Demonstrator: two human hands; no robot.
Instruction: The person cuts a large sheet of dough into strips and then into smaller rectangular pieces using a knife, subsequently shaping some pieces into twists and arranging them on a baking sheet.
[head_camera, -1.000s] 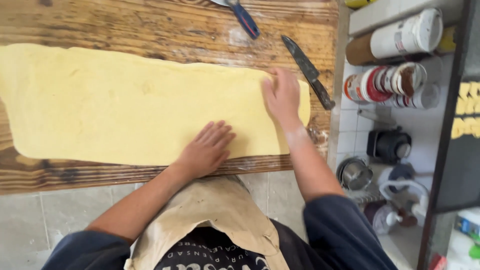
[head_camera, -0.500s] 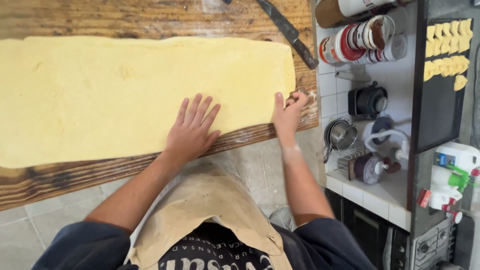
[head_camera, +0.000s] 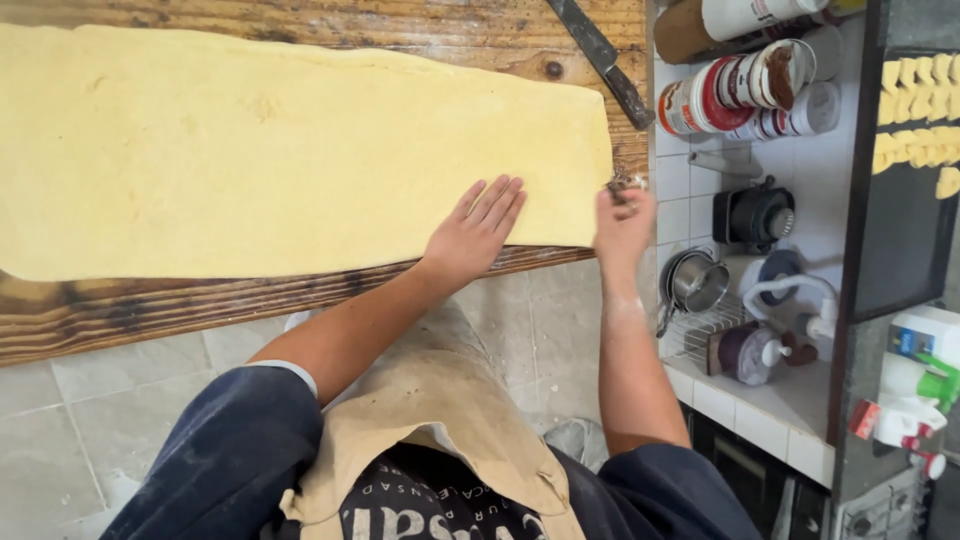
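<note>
Dough sheet (head_camera: 280, 160) lay spread along the wooden table (head_camera: 200, 300), its near edge under the flat, open left hand (head_camera: 475, 225). Right hand (head_camera: 625, 215), just beside that corner, pinched together on scraps; smoothing seemingly underway, steadier pressing next.

The dough sheet (head_camera: 280, 150) is cut off by the left edge, and the knife (head_camera: 600, 55) by the top edge. The right hand (head_camera: 625, 215) is blurred, so whatever is pinched in its fingertips cannot be made out.
</note>
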